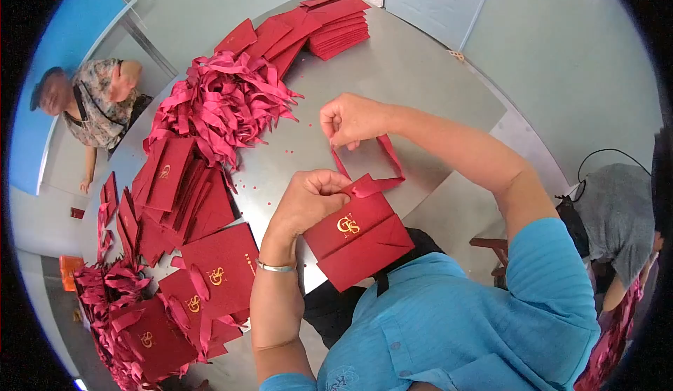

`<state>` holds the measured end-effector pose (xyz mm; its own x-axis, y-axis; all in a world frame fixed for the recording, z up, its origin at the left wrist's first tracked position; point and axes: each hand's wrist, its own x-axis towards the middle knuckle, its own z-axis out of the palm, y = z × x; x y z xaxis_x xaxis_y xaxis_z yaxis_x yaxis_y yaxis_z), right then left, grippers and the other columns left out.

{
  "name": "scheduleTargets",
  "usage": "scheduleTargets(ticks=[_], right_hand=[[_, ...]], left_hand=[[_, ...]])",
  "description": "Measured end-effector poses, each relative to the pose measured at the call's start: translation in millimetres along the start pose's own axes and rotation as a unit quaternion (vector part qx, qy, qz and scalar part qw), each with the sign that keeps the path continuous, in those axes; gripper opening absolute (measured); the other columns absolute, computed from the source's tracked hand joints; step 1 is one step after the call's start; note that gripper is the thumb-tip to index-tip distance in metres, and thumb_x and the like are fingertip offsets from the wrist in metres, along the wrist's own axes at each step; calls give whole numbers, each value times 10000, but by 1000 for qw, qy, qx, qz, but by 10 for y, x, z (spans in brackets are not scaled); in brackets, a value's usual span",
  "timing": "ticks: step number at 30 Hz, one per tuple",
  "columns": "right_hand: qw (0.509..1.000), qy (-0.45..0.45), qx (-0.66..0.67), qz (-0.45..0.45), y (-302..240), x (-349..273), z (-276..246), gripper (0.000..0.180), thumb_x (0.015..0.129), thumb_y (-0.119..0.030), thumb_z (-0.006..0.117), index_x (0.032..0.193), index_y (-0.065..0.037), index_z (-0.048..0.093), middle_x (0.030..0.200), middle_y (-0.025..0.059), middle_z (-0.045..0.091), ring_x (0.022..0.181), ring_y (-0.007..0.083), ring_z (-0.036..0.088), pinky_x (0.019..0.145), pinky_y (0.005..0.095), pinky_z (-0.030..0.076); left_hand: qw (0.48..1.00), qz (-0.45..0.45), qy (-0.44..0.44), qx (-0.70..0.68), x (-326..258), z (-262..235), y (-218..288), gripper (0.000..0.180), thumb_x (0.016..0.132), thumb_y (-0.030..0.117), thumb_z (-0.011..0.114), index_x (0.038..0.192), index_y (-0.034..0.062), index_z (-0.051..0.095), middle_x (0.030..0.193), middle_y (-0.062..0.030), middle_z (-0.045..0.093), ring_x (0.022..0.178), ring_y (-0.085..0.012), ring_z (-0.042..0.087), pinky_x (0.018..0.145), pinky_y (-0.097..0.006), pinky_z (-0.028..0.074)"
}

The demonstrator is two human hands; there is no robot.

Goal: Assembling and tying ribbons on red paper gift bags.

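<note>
The grey metal table (420,76) gives me its widest bare stretch ahead, beyond my right forearm, running up to its curved far edge. To my left, room is tighter: a heap of loose pink-red ribbons (221,104) bulges toward the middle, with a pile of flat red bags (172,188) just nearer than it, and ribboned bags (217,268) overlap close beside my left forearm. A neat stack of red folded pieces (340,30) sits by the far edge. The near edge of the table passes in front of me, close to my blue shirt (456,314).

My left forearm comes up from below, a silver bracelet (277,268) at the wrist, and my left hand (308,198) turns inward with the thumb laid toward the right. My right arm reaches across from the right, elbow bent and raised, so that my right hand (354,121) hangs ahead of the left one, fingers curled down.

The red bag (361,240) lies tilted in front of my chest, its upper left part clamped between my left thumb and fingers, the gold emblem (348,225) just below the thumb. A ribbon (391,158) loops up from the bag's top edge; my right thumb and fingertips pinch it at their lower left, apart from the bag itself.
</note>
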<state>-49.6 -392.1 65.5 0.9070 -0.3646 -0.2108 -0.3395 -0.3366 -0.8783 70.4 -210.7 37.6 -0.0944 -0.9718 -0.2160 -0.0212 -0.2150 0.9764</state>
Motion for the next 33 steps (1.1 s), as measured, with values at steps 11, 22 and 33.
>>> scheduleTargets(ticks=[11,22,33], right_hand=[[990,121,19,-76,296,35,192,84,730,14,674,735,-14,595,650,64,640,554,118,633,497,277,487],[954,255,-70,-143,285,-226,240,99,778,-132,679,820,-47,650,834,93,692,678,206,665,631,349,518],[881,283,-349,146,414,-713,59,421,723,-472,697,706,-54,657,647,136,629,621,280,615,588,394,482]], left_hand=[[999,5,34,24,27,31,23,209,792,-112,625,981,-35,672,911,-63,708,805,-81,654,717,-210,523],[998,1,49,25,71,22,-63,210,794,-90,628,993,-39,668,905,-59,705,787,-85,647,717,-219,523],[996,-15,90,20,69,36,-63,122,793,-14,654,911,-30,684,801,-27,680,718,-69,605,657,-217,486]])
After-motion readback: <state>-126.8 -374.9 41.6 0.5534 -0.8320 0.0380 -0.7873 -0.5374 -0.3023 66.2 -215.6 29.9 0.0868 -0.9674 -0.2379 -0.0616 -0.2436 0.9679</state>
